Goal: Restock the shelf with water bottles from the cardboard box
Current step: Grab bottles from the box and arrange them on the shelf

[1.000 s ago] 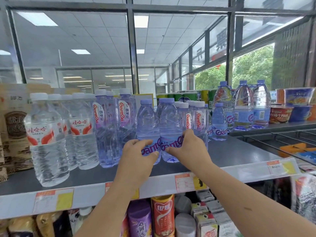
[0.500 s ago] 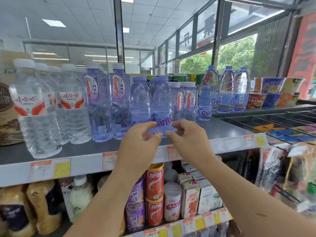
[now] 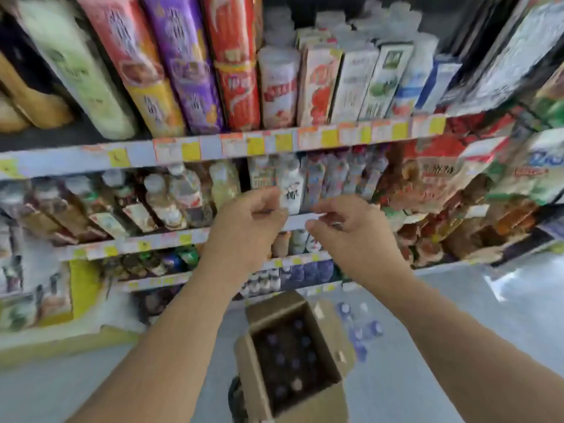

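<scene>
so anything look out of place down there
Yes: several water bottles sit loose on the floor just right of the cardboard box, outside it. Blur hides their count.

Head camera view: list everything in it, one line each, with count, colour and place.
stacked cans: several, red, purple, yellow, upper shelf, left of centre
cartons: several, white with coloured print, upper shelf, right of the cans
small bottles: many, pale, blurred, middle shelf
snack bags: several, red and orange, right side
price tags: many, orange and yellow, along the shelf fronts
cardboard box: one, brown, open, on the grey floor
boxed bottles: several, purplish caps, inside the box
loose bottles: a few, clear, bluish caps, on the floor right of the box
left hand: one, empty, before the middle shelf
right hand: one, empty, beside it
</scene>
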`<move>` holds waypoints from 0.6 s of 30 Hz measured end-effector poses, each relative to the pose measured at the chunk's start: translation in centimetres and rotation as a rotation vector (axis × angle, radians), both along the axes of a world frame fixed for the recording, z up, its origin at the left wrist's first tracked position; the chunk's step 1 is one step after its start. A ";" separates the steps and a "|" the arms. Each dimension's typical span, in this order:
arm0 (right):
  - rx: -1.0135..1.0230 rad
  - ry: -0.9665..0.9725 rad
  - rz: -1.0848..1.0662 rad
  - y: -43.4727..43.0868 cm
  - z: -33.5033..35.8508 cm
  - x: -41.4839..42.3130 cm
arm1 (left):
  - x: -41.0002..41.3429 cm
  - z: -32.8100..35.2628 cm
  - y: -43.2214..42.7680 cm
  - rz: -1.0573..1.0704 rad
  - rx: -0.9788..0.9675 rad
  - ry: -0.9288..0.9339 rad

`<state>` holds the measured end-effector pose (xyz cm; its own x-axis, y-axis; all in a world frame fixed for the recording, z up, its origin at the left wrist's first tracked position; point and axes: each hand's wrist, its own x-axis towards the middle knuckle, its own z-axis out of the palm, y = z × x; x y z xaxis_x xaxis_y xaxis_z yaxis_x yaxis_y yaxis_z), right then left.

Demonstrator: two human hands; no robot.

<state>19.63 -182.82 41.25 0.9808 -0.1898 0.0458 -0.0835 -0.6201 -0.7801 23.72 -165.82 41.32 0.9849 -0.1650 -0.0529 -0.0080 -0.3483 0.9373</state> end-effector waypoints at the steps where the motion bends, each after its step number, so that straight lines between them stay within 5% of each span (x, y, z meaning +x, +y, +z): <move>1: 0.007 0.027 -0.007 -0.2 -2.7 -1.2 | -1.2 -2.7 -0.1 0.005 0.032 0.043; 9: -0.048 0.353 -0.054 0.1 -22.9 -8.2 | -7.7 -21.7 1.6 0.012 0.182 0.329; 18: -0.247 0.712 0.231 5.2 -48.1 -10.1 | -10.3 -41.2 4.0 0.052 0.166 0.560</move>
